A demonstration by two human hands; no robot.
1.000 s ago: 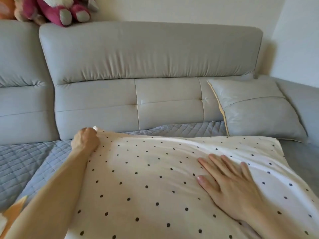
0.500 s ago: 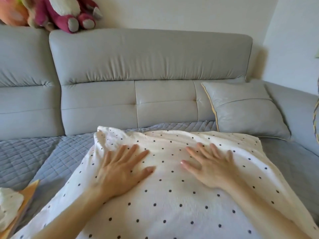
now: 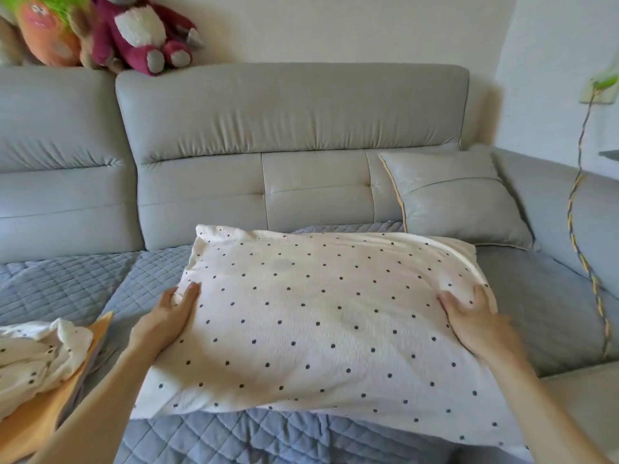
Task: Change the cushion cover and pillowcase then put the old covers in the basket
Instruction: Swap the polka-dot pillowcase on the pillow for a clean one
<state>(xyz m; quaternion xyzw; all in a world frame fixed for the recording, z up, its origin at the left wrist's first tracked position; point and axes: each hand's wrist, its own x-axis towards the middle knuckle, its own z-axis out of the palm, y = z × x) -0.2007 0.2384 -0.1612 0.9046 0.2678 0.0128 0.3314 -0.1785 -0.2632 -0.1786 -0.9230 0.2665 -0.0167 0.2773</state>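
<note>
Two hands are holding a white pillow (image 3: pixel 318 329) with dark dots, one at each of its short sides. The left hand (image 3: pixel 167 319) is gripping the pillow's nine o'clock edge, its thumb lying on top and the fabric bunching up between thumb and fingers. The right hand (image 3: pixel 475 319) is gripping the three o'clock edge in the same way, thumb on top, with the other fingers curling round the side and partly hidden. Both forearms are reaching in from six o'clock.

The pillow is lying across a blue-grey quilted mat (image 3: pixel 67 283) that is covering the seat of a grey sofa (image 3: pixel 291 108); whether its near edge is resting on the mat or being lifted cannot be told.

At eight o'clock from the pillow, just beside the left forearm, a crumpled cover (image 3: pixel 37 356) in the same dotted white fabric is sitting on top of an orange cloth (image 3: pixel 40 416), which is running out of the frame at the lower left.

Beyond the pillow, at one o'clock, a grey cushion (image 3: pixel 459 199) with yellow piping is leaning against the sofa's backrest, close to the pillow's far right corner. At three o'clock a braided cord (image 3: pixel 576 212) is hanging down over the sofa's side arm.

Farthest off, at eleven o'clock, a red plush toy (image 3: pixel 144 31) and an orange plush toy (image 3: pixel 47 35) are sitting side by side on top of the backrest, against a pale wall (image 3: pixel 335 25).
</note>
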